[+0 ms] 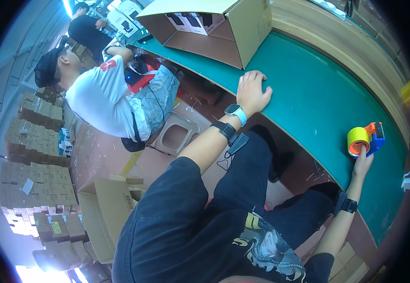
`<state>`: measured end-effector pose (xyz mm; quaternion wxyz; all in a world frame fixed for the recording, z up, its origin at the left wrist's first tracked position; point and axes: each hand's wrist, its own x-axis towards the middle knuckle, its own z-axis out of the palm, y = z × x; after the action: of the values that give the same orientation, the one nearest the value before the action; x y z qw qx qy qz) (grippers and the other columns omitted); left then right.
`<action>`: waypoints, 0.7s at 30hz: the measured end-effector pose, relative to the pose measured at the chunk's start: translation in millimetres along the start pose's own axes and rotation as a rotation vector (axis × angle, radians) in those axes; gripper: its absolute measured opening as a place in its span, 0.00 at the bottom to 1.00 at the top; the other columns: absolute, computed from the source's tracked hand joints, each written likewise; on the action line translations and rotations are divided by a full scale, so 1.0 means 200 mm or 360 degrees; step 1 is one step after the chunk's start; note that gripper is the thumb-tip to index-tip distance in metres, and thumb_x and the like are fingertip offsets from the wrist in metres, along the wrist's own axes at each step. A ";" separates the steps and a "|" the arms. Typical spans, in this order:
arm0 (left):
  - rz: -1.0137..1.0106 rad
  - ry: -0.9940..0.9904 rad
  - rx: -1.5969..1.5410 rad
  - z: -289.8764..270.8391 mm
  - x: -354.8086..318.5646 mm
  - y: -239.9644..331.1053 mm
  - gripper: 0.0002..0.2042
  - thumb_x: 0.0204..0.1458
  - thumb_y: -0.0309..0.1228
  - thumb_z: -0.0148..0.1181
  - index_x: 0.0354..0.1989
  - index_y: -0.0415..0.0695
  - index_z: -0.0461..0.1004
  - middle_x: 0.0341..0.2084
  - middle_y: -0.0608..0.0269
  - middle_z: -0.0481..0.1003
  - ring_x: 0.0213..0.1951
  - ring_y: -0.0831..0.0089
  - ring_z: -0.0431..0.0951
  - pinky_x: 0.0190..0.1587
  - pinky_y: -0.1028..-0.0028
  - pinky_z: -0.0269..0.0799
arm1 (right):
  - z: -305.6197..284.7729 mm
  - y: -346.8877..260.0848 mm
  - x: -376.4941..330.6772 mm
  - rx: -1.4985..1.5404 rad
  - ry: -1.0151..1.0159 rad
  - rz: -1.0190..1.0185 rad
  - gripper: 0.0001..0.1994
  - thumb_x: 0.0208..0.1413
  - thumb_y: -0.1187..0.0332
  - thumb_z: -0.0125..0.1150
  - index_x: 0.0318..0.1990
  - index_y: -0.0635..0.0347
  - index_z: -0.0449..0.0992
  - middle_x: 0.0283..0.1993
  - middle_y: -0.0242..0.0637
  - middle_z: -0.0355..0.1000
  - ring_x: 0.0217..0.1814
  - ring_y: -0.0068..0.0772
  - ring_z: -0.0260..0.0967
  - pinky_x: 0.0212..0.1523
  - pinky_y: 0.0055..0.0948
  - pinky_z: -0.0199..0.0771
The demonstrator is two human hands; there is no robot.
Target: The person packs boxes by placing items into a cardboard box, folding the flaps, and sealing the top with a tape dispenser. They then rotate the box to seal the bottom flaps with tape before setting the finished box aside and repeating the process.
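I sit or stand at a long green tabletop (308,94), both arms stretched over it. My left hand (253,92) rests palm down at its near edge, fingers loosely spread and thumb apart, with hold of nothing. Just beyond the fingertips is an open cardboard box (257,35), its opening facing my side; small white boxes (195,22) with dark pictures sit inside.

My right hand (363,162) is at the right end of the tabletop, touching a tape dispenser (377,137), blue and orange with a yellow tape roll (357,141). One finger reaches against the roll's orange core; the other fingers are hard to see, so I cannot tell how firmly they close.

To my left, a co-worker (98,94) in a white shirt and dark cap is beside a plastic stool (179,126). Cardboard cartons (37,186) stand stacked at far left.
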<state>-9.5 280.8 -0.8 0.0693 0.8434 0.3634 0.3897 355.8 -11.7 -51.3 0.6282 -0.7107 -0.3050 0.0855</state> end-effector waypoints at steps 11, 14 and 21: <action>-0.0054 0.0158 -0.0117 0.04 -0.02 -0.04 0.09 0.45 0.31 0.60 0.32 0.39 0.76 0.37 0.54 0.77 0.44 0.58 0.75 0.50 0.63 0.69 | 0.00 0.00 0.05 -0.0009 0.0104 0.0009 0.15 0.63 0.69 0.53 0.53 0.70 0.71 0.51 0.40 0.74 0.53 0.32 0.72 0.55 0.31 0.69; -0.0307 0.0110 -0.0675 -0.02 -0.06 -0.13 0.05 0.45 0.25 0.60 0.30 0.38 0.76 0.32 0.55 0.78 0.38 0.62 0.78 0.45 0.67 0.73 | 0.04 0.00 0.04 -0.0051 0.0140 -0.0020 0.15 0.63 0.69 0.54 0.52 0.71 0.72 0.50 0.39 0.75 0.51 0.32 0.73 0.54 0.31 0.69; -0.0015 0.0766 -0.0308 -0.53 -0.09 -0.25 0.07 0.44 0.20 0.64 0.31 0.37 0.73 0.31 0.58 0.74 0.36 0.68 0.75 0.44 0.72 0.72 | 0.05 -0.10 -0.02 -0.0199 0.0036 -0.0068 0.14 0.61 0.70 0.57 0.50 0.70 0.73 0.46 0.38 0.76 0.49 0.30 0.74 0.53 0.32 0.70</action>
<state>-120.9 287.3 40.2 0.0631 0.7141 0.3343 0.6119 342.1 -4.5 -35.9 0.5876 -0.7428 -0.3178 0.0446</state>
